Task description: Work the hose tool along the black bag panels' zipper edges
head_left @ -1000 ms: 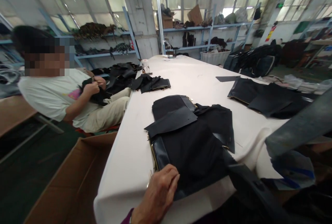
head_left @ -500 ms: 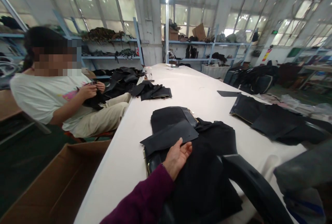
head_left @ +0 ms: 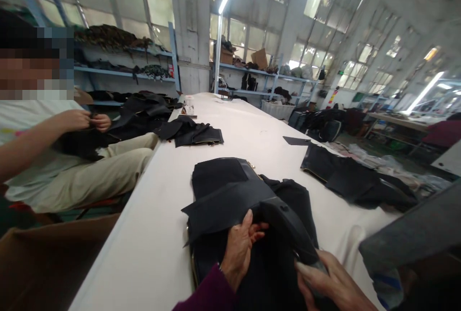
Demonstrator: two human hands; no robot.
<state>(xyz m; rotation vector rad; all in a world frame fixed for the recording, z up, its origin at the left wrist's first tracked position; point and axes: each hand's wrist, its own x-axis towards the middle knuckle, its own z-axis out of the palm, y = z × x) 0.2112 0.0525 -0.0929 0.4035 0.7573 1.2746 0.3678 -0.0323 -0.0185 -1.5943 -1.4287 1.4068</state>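
The left hand is curling its fingers around the near end of a black strap, and the right hand is pinching the strap's lower end in a closed grip. The strap is lying across a pile of black bag pieces on the white desk, while a seated person is handling black material at the left.

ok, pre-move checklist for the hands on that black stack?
1. Left hand on the black leather flap piece: ok, fingers curled at its edge.
2. Right hand gripping the black curved strap: ok.
3. Stack of black fabric pieces fully on the white table: ok.
4. Co-worker's hands apart from the stack: ok.
5. Neighbouring pile of black pieces separate from the stack: ok.
6. Strap attached to the piece beneath: cannot tell.
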